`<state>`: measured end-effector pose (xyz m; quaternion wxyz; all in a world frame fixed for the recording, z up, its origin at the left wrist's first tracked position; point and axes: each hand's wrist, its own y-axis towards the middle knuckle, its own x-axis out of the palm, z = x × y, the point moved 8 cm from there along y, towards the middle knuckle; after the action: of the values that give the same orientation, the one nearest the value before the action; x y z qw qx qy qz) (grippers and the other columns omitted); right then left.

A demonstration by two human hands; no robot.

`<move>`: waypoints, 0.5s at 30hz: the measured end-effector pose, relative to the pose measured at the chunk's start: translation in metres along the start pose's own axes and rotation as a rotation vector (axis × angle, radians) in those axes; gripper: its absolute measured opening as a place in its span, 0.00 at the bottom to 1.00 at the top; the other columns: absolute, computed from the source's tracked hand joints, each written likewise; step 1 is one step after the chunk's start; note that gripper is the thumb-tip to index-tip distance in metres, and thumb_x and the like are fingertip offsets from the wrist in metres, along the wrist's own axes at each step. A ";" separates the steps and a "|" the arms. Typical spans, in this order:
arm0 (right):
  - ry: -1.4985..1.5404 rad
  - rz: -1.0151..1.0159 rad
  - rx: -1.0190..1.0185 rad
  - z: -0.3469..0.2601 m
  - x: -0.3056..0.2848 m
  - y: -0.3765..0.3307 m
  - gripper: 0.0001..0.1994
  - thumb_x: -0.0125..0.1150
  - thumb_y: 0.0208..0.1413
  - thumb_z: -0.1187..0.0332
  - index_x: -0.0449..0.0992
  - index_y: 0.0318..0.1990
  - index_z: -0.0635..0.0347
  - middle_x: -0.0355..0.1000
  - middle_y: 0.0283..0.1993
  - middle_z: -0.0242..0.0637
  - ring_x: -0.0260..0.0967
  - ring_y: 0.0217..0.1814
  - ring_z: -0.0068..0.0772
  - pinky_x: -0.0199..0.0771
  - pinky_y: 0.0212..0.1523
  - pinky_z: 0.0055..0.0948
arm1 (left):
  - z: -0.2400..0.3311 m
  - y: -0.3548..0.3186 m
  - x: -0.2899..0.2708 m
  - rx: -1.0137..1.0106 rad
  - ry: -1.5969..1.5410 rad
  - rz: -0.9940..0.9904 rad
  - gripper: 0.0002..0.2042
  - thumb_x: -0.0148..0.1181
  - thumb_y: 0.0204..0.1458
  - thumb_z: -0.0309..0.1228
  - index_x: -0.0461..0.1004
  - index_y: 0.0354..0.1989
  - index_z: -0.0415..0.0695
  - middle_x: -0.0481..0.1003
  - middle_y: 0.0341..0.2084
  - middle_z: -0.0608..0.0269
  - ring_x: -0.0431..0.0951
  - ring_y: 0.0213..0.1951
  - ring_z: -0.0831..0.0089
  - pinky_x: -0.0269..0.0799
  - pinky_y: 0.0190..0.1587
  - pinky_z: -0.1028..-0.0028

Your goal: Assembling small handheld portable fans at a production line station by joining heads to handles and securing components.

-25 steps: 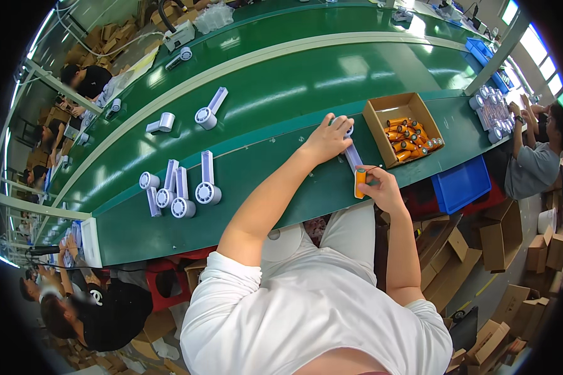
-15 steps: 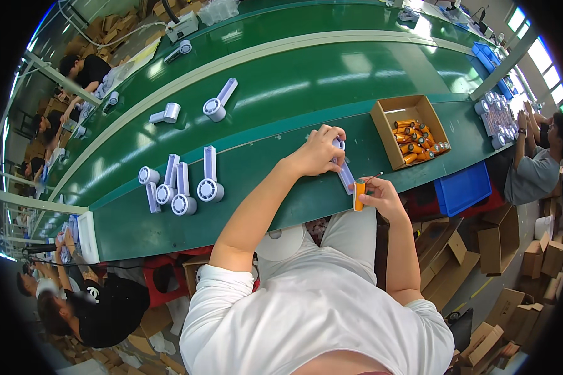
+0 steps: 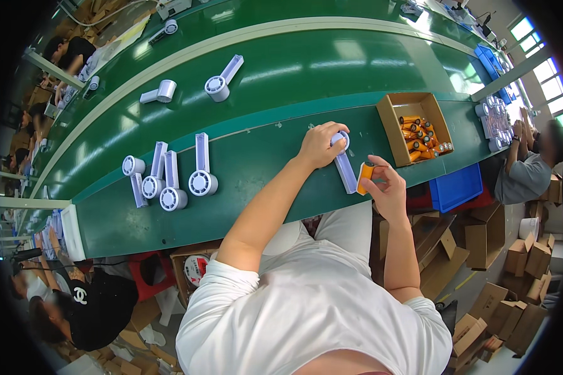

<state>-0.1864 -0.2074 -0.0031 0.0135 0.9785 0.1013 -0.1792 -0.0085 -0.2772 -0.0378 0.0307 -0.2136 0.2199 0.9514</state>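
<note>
On the green table before me lies a pale lilac fan housing (image 3: 346,171) with a round head and an open, hollow handle pointing toward me. My left hand (image 3: 321,145) grips its round head, fingers curled over the rim. Just right of the handle's near end, my right hand (image 3: 386,190) pinches an orange cylindrical battery (image 3: 365,177) between thumb and fingers. The battery is tilted, and its lower end is at or close to the handle's edge; contact cannot be made out.
An open cardboard box (image 3: 394,134) of orange batteries stands to the right, with a blue bin (image 3: 456,187) below the table edge. Several lilac housings (image 3: 173,198) lie at left. Two more, including one housing (image 3: 218,89), rest on the green conveyor (image 3: 281,81). Co-workers sit on both sides.
The battery has gone from nearly upright to tilted, and my right hand's fingers have spread more above it. More of the housing's round head shows beside my left hand. The whole view has shifted slightly.
</note>
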 end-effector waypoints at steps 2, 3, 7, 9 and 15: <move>0.014 0.041 -0.082 -0.003 0.004 0.005 0.21 0.67 0.48 0.79 0.75 0.52 0.63 0.74 0.40 0.33 0.73 0.38 0.21 0.79 0.38 0.22 | 0.000 -0.002 0.000 0.016 0.016 0.011 0.13 0.55 0.48 0.35 0.76 0.40 0.45 0.77 0.31 0.56 0.78 0.31 0.58 0.73 0.35 0.65; 0.008 0.037 -0.075 -0.004 0.008 0.006 0.21 0.67 0.48 0.79 0.75 0.52 0.63 0.74 0.40 0.33 0.73 0.38 0.21 0.79 0.38 0.22 | 0.001 -0.002 0.000 0.046 0.056 0.032 0.13 0.55 0.47 0.36 0.76 0.39 0.45 0.77 0.31 0.57 0.78 0.30 0.57 0.73 0.35 0.64; -0.310 0.014 -0.170 -0.017 0.021 0.009 0.20 0.67 0.50 0.77 0.75 0.52 0.61 0.75 0.37 0.37 0.74 0.35 0.24 0.80 0.36 0.24 | 0.005 -0.004 0.001 0.119 0.125 0.056 0.13 0.54 0.46 0.37 0.77 0.36 0.45 0.78 0.30 0.58 0.77 0.29 0.56 0.72 0.34 0.63; -0.437 0.005 -0.204 -0.020 0.029 0.012 0.19 0.67 0.50 0.75 0.75 0.52 0.60 0.75 0.36 0.39 0.75 0.34 0.26 0.80 0.36 0.25 | -0.002 -0.005 -0.005 0.103 0.155 0.058 0.12 0.54 0.45 0.38 0.77 0.35 0.46 0.78 0.29 0.59 0.77 0.28 0.57 0.72 0.34 0.63; -0.799 -0.083 -0.360 -0.035 0.051 0.010 0.18 0.64 0.52 0.69 0.74 0.52 0.58 0.71 0.33 0.41 0.71 0.32 0.43 0.74 0.36 0.36 | 0.002 -0.001 -0.009 0.132 0.185 0.102 0.11 0.54 0.44 0.37 0.77 0.33 0.47 0.78 0.27 0.61 0.77 0.27 0.58 0.71 0.32 0.65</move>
<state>-0.1255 -0.2050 0.0114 0.2147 0.8094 0.1572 -0.5235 -0.0014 -0.2752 -0.0324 -0.0239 -0.2864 0.2947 0.9114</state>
